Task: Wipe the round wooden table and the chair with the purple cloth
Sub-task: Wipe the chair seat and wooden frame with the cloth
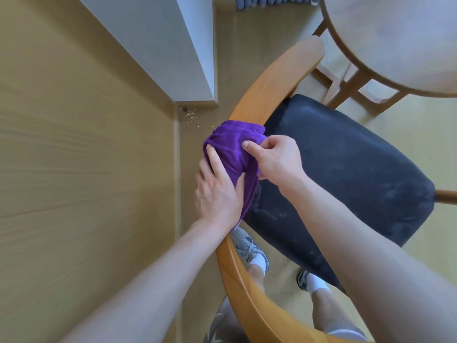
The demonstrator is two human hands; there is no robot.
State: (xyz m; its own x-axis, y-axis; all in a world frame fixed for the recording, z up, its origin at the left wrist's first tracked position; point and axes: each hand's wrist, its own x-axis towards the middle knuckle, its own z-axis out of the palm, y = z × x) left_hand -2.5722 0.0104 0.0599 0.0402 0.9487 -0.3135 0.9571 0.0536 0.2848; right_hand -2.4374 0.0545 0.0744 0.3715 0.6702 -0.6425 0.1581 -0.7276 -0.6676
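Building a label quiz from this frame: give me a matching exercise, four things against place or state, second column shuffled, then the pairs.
Things:
1. purple cloth
2. chair seat
3. round table
4. left hand

Places or states:
A. top right, beyond the chair
B. draped over the curved wooden backrest
C. dark, with pale dusty smears
D. fingers lying fairly straight on the cloth, on the side away from the seat

Pairs: 1-B, 2-C, 3-A, 4-D
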